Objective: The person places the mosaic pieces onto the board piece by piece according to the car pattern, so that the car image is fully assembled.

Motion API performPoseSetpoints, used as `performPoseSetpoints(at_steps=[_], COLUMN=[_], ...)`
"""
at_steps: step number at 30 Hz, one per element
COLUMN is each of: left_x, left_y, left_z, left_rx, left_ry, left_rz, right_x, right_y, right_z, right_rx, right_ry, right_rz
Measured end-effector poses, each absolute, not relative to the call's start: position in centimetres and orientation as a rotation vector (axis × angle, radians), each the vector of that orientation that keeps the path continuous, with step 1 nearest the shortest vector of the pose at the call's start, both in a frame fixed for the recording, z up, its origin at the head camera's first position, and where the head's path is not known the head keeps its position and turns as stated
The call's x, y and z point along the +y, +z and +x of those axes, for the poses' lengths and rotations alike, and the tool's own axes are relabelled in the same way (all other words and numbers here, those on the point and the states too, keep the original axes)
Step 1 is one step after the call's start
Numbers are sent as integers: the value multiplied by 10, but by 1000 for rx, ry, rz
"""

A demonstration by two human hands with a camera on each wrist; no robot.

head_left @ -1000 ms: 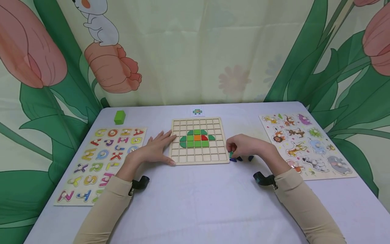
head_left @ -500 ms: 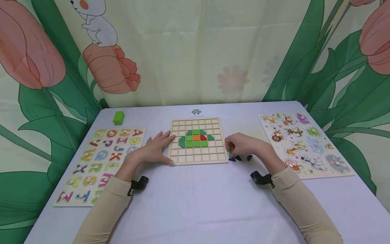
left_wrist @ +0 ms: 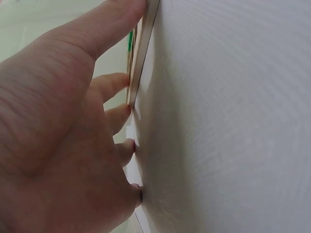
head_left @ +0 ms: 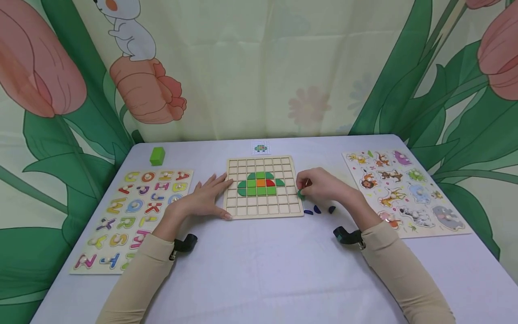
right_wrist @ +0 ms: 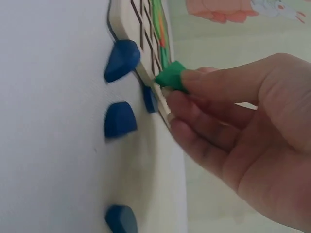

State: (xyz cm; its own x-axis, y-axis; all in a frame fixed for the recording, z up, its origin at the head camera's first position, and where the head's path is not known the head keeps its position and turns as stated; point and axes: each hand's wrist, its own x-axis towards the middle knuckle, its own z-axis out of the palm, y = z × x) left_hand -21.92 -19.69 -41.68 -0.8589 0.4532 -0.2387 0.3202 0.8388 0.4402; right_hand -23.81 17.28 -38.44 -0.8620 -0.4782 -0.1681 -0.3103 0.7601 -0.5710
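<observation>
Pinching a green piece [right_wrist: 170,76], the right hand [head_left: 321,184] has raised it, so picking seems done; the left hand [head_left: 202,199] lies spread.

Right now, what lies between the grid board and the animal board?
The head view shows the right hand, pinching a green piece, and blue pieces.

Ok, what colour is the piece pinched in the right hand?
The piece is green, clearest in the right wrist view.

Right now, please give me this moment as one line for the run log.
left hand: touching grid board edge | right hand: pinching green piece | blue pieces: on table, beside board
</observation>
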Motion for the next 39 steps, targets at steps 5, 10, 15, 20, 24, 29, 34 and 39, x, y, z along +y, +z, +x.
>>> performPoseSetpoints(at_steps=[5, 10, 15, 20, 24, 29, 34, 39], left_x=[-198, -198, -198, -197, -197, -197, -196, -197], left_y=[-417, -417, -416, -415, -413, -412, -414, -414], left_z=[-220, -220, -219, -219, -219, -218, -219, -220], left_rx=[2683, 2683, 2684, 2679, 2677, 2675, 2674, 2682], left_ry=[558, 556, 568, 571, 572, 573, 573, 568], left_rz=[587, 601, 612, 617, 607, 595, 591, 608], right_x=[161, 149, 139, 131, 128, 128, 130, 130], right_y=[-387, -388, -390, -393, -396, -397, -394, -391], right_z=[-240, -240, -240, -240, -242, -242, -242, -242], right_rx=[2689, 2698, 2688, 2675, 2688, 2680, 2687, 2702], right_ry=[-927, -985, -1047, -1068, -1024, -991, -987, -970], right_rz=[-619, -645, -624, -572, -568, -587, -565, -543])
